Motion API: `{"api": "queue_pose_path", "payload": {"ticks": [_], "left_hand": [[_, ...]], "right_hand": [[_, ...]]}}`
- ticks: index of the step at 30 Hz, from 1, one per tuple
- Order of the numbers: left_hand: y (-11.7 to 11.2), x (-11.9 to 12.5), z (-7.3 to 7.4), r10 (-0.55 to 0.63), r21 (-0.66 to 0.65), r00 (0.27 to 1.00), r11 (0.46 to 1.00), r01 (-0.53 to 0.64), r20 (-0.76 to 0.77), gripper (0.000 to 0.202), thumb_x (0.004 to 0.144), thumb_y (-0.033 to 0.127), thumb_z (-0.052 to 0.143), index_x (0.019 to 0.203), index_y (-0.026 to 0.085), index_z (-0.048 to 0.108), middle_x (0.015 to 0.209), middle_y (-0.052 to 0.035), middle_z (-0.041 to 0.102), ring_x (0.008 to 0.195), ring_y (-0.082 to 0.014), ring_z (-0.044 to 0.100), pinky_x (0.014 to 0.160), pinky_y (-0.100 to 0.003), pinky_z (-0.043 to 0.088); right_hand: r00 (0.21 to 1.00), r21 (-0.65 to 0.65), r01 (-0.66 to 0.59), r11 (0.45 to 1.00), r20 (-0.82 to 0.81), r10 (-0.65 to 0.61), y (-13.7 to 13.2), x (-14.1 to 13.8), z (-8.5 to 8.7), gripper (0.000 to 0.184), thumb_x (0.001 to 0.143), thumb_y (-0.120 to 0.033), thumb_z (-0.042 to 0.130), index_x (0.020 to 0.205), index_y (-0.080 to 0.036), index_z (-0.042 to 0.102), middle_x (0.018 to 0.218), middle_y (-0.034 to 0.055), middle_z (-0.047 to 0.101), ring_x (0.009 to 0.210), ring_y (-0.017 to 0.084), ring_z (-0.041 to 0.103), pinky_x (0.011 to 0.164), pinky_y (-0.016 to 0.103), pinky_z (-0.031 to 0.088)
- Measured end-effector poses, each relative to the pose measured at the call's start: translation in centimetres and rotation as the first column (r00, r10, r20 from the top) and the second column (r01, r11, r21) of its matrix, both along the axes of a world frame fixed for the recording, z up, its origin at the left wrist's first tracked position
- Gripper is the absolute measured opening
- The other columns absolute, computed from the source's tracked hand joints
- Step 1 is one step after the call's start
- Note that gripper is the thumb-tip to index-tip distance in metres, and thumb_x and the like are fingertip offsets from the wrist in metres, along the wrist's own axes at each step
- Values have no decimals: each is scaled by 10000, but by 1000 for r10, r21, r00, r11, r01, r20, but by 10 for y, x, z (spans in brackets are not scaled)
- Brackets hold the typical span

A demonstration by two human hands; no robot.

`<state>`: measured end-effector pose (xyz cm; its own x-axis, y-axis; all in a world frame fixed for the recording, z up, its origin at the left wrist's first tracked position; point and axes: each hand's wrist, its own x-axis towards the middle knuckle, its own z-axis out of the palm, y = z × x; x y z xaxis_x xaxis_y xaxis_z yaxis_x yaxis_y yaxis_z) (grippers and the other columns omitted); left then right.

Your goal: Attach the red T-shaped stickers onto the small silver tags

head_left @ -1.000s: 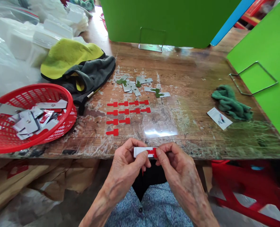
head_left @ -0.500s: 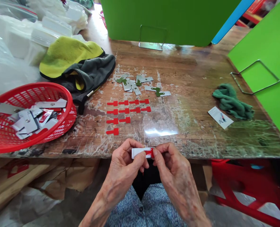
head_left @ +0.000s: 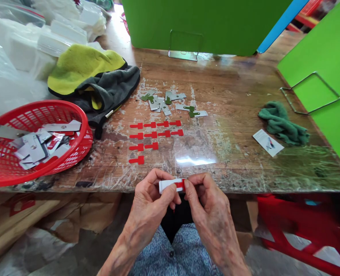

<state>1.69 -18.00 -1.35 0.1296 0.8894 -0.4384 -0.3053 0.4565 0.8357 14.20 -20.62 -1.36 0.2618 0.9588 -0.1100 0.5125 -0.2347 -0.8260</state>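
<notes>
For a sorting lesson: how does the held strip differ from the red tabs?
The held strip is mostly white; the red tabs are plain red. The held strip is in the left hand and right hand; the red tabs lie in rows on the table. Both show bright red.

Tabs [head_left: 137, 136] lie on the table [head_left: 230, 92] between basket [head_left: 84, 119] and rag [head_left: 281, 124], a panel [head_left: 216, 27] behind them.

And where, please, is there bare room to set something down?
Bare table stretches between the green tabs and green rag, before the back board. Crowded: left, with basket, yellow cloth and bags; mid-table, with red tabs.
</notes>
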Motion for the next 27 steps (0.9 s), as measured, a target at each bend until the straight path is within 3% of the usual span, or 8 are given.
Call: {"api": "queue_pose_path", "payload": {"ticks": [4,6,9,12,14,18,24,27], "left_hand": [[-2,-1,-3,5,16,1000,1000,-5,22,123,758,203,705,760,161,590,531,43,654,481,-56,559,486,-139,450],[-2,-1,-5,11,21,999,1000,-12,31,122,772,202,705,771,161,590,535,47,657,484,-51,560,493,-132,451],[-3,-1,-5,21,21,999,1000,-22,48,129,792,207,707,788,163,587,546,49,667,496,-48,572,506,-129,457],[-2,-1,-3,34,9,997,999,-35,65,132,795,201,704,798,166,576,542,53,671,496,-48,581,509,-128,458],[-1,-1,-2,42,15,997,999,-43,66,126,796,197,698,813,166,578,541,55,672,498,-47,584,518,-127,463],[0,-4,-2,43,52,998,998,-45,55,119,803,201,698,824,165,587,566,48,681,518,-50,592,534,-131,477],[-4,-4,-4,39,69,997,997,-44,66,116,804,203,699,797,167,589,556,48,669,511,-53,592,525,-132,477],[0,-11,3,63,92,998,994,-65,22,111,794,211,705,806,175,600,551,42,673,498,-65,593,500,-137,471]], "right_hand": [[993,-18,46,999,-111,-48,0,-3,-2,195,932,-396,543,822,-235,546,729,30,704,639,188,680,540,302,500],[969,25,98,995,-228,-90,2,-5,-3,153,905,-362,595,966,-243,520,725,-4,692,619,175,680,556,298,531],[907,61,113,992,-415,-78,4,-3,-4,355,891,-315,643,1158,-267,413,724,-55,674,592,152,673,567,279,553],[861,-11,8,1000,-509,-13,5,2,-4,188,968,-372,538,1089,-240,482,713,-28,690,563,140,657,551,275,538],[836,-60,2,998,-547,-34,6,5,-2,201,978,-400,491,1056,-219,527,722,-4,701,562,139,649,552,280,532],[816,-113,4,994,-574,-68,10,7,0,257,956,-444,529,1033,-207,590,712,-9,679,595,122,624,565,245,511],[772,-101,-106,989,-636,17,15,4,-1,323,895,-506,623,787,-202,599,594,-38,583,503,91,515,482,209,424],[908,-26,-5,1000,-420,-6,19,5,-4,284,933,-478,541,876,-213,629,684,-4,645,590,136,595,562,266,472]]}}
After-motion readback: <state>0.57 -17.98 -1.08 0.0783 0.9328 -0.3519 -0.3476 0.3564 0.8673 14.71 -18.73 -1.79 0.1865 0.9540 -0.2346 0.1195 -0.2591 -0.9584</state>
